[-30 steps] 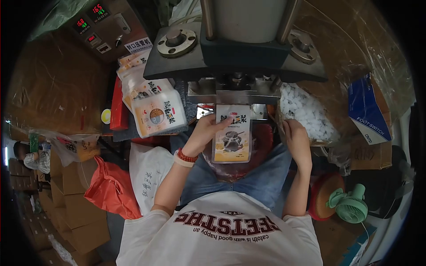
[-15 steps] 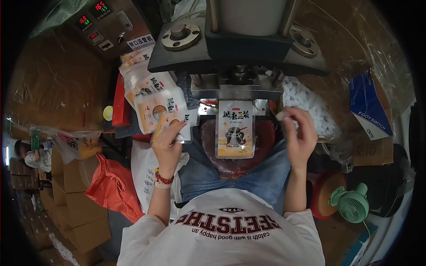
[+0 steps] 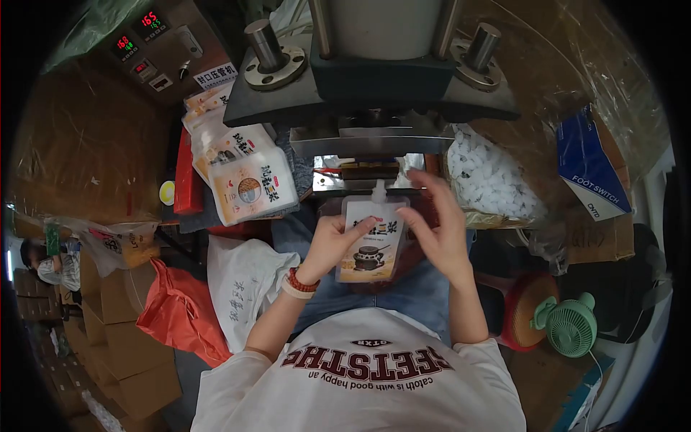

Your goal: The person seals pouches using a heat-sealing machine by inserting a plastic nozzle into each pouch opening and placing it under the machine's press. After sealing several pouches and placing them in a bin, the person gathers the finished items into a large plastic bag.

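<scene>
Well, the flat white-and-yellow plastic pouch [image 3: 368,255] is just before the dark metal press [image 3: 385,81], pinched in my left hand [image 3: 330,248], presumably keeping its white spout [image 3: 378,191] pointed there. My right hand [image 3: 440,237] spreads loosely open by its edge, contact unclear.

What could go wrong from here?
The right hand reaches close to the press and might be pinched if the press closes.
The pouch leans slightly, so its spout could meet the press crooked.
Only the left hand clearly grips the pouch, so it might twist.
</scene>
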Tool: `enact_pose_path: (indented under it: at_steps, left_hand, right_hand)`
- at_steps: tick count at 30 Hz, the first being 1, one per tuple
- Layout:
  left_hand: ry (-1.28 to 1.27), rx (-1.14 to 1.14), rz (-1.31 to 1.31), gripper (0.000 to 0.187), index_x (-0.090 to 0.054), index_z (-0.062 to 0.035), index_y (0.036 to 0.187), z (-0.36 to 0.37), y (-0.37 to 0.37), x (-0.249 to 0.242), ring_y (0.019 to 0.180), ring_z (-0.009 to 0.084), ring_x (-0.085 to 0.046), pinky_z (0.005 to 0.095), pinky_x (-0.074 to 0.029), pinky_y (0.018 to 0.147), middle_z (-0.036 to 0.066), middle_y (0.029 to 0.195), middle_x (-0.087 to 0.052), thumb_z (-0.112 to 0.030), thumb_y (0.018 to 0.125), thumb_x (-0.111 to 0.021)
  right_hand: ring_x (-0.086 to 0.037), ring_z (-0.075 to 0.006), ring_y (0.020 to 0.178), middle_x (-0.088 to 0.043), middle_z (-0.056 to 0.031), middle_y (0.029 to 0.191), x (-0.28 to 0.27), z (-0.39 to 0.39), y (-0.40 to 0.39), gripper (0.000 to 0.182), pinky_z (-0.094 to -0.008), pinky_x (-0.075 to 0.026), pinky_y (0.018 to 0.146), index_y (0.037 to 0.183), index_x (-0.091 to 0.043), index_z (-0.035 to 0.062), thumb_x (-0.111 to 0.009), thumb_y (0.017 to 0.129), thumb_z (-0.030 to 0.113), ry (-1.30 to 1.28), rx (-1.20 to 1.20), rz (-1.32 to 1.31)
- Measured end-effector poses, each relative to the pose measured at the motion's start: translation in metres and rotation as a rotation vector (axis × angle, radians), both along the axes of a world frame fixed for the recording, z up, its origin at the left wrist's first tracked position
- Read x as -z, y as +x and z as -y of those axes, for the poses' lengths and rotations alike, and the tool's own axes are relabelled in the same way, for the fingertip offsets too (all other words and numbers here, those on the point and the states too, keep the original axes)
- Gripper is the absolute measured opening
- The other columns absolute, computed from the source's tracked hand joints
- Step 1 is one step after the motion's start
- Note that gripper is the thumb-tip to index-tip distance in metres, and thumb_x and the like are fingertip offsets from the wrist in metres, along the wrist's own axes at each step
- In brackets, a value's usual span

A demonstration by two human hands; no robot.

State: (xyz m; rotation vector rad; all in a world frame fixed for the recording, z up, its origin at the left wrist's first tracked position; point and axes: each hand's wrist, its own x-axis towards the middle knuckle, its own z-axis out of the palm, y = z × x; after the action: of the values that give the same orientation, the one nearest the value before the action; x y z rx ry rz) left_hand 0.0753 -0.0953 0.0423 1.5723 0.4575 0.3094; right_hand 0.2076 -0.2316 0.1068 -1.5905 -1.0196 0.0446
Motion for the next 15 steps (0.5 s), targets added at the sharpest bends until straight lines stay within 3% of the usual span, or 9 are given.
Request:
enact_pose_path:
  at_steps: [1,2,5,7,10,12,13,14,15]
  left_hand:
    - [-0.345,-0.062,0.041,0.023,-0.069,0.0031,0.100,-0.004,0.010,0.010,0.071,0.0063,-0.063,0.0228,-0.050,0.063,0.007,0.086,-0.071,-0.017,0.089,-0.067]
    - [-0.415,-0.066,-0.026,0.023,-0.067,0.0050,0.104,-0.012,0.017,0.011,0.079,0.0126,-0.066,0.0252,-0.053,0.069,0.008,0.093,-0.070,-0.013,0.089,-0.066]
    - [-0.649,-0.085,0.059,0.022,-0.064,0.0035,0.104,-0.025,0.040,0.000,0.083,0.0172,-0.068,0.0303,-0.056,0.073,0.010,0.098,-0.068,-0.012,0.088,-0.066]
    - [-0.669,-0.082,0.033,0.022,-0.064,0.0035,0.103,-0.035,0.048,0.007,0.084,0.0172,-0.068,0.0304,-0.057,0.073,0.010,0.099,-0.068,-0.012,0.088,-0.067]
    - [-0.684,-0.090,0.029,0.026,-0.064,0.0040,0.103,-0.036,0.049,0.009,0.085,0.0161,-0.067,0.0285,-0.055,0.073,0.009,0.100,-0.068,-0.016,0.086,-0.069]
    - [-0.509,-0.059,-0.031,0.028,-0.066,0.0037,0.100,-0.036,0.044,0.003,0.083,0.0128,-0.066,0.0253,-0.051,0.074,0.009,0.097,-0.069,-0.022,0.088,-0.068]
    - [-0.386,0.005,-0.154,0.040,-0.061,0.0038,0.112,-0.043,0.037,-0.002,0.097,0.0170,-0.063,0.0278,-0.049,0.079,0.012,0.107,-0.067,-0.027,0.088,-0.068]
    - [-0.383,0.000,-0.150,0.040,-0.061,0.0038,0.112,-0.048,0.028,-0.005,0.097,0.0170,-0.063,0.0278,-0.049,0.079,0.012,0.107,-0.067,-0.027,0.088,-0.068]
    - [0.175,-0.244,-0.185,0.047,-0.057,0.0027,0.119,-0.050,0.016,-0.007,0.106,0.0212,-0.059,0.0333,-0.045,0.087,0.014,0.115,-0.063,-0.029,0.087,-0.069]
  right_hand:
    - [-0.059,-0.0300,0.097,-0.062,-0.0155,0.104,0.004,0.008,0.012,0.030,-0.0345,-0.045,0.084,0.110,-0.060,-0.0006,-0.068,0.083,0.009,-0.053,0.112,0.076]
    - [-0.058,-0.0298,0.096,-0.061,-0.0154,0.105,-0.003,0.016,0.021,0.029,-0.0348,-0.046,0.084,0.109,-0.059,-0.0005,-0.067,0.083,0.009,-0.104,0.195,0.117]
    - [-0.058,-0.0318,0.094,-0.060,-0.0147,0.107,0.003,0.030,0.052,0.025,-0.0372,-0.046,0.081,0.105,-0.060,-0.0006,-0.066,0.083,0.010,-0.248,0.378,0.233]
    - [-0.057,-0.0340,0.093,-0.061,-0.0136,0.101,0.035,0.029,0.073,0.023,-0.0403,-0.047,0.080,0.104,-0.062,-0.0002,-0.065,0.082,0.008,-0.562,0.538,0.476]
    - [-0.057,-0.0346,0.093,-0.061,-0.0130,0.099,0.053,0.024,0.084,0.026,-0.0419,-0.048,0.080,0.106,-0.062,0.0007,-0.063,0.080,0.005,-0.644,0.457,0.344]
    - [-0.056,-0.0345,0.093,-0.061,-0.0130,0.100,0.054,0.025,0.084,0.026,-0.0421,-0.048,0.080,0.106,-0.062,0.0011,-0.062,0.080,0.003,-0.653,0.416,0.364]
    - [-0.056,-0.0345,0.093,-0.062,-0.0130,0.101,0.052,0.026,0.085,0.027,-0.0424,-0.048,0.080,0.106,-0.062,0.0014,-0.061,0.079,0.002,-0.663,0.391,0.393]
    - [-0.056,-0.0345,0.093,-0.062,-0.0130,0.101,0.050,0.028,0.085,0.027,-0.0424,-0.048,0.080,0.106,-0.062,0.0014,-0.061,0.079,0.002,-0.659,0.388,0.397]
    - [-0.056,-0.0346,0.092,-0.063,-0.0137,0.099,0.049,0.030,0.085,0.027,-0.0426,-0.048,0.079,0.107,-0.062,0.0015,-0.060,0.080,0.001,-0.639,0.390,0.396]
